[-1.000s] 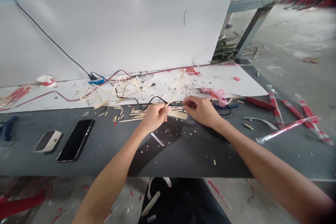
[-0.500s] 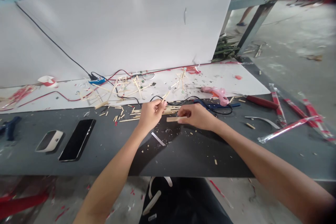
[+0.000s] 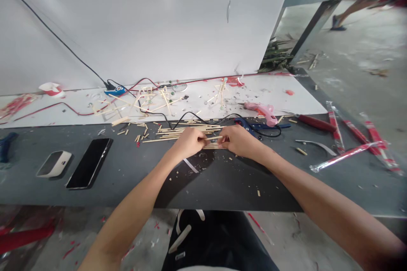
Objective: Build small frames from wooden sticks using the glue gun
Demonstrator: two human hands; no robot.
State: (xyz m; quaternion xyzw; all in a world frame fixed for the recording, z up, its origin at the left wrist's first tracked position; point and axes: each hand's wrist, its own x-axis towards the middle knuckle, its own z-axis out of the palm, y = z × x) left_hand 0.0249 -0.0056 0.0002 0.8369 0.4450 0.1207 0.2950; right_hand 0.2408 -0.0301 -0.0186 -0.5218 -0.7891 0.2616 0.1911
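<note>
My left hand (image 3: 190, 141) and my right hand (image 3: 239, 139) are close together over the dark tabletop, fingers closed. A thin wooden stick (image 3: 213, 138) runs level between their fingertips. Just below it lies a small flat row of short wooden sticks (image 3: 212, 146), its right end at my right fingertips. Whether those pieces are joined I cannot tell. Behind my hands is a loose pile of longer wooden sticks (image 3: 171, 131), and cut bits (image 3: 145, 129) are scattered to its left.
A pink glue gun (image 3: 261, 111) lies at the back right, its black cord looping behind my hands. Stick frames (image 3: 148, 99) stand on the white board. Also present are a phone (image 3: 90, 163), a white device (image 3: 54, 164), a red-handled tool (image 3: 316, 123) and red-and-clear wrappers (image 3: 349, 155).
My left hand has lowered its stick from a tilted pose to level. Both hands have come together over the short pieces, which were raised in my right fingers. The view has shifted slightly.
</note>
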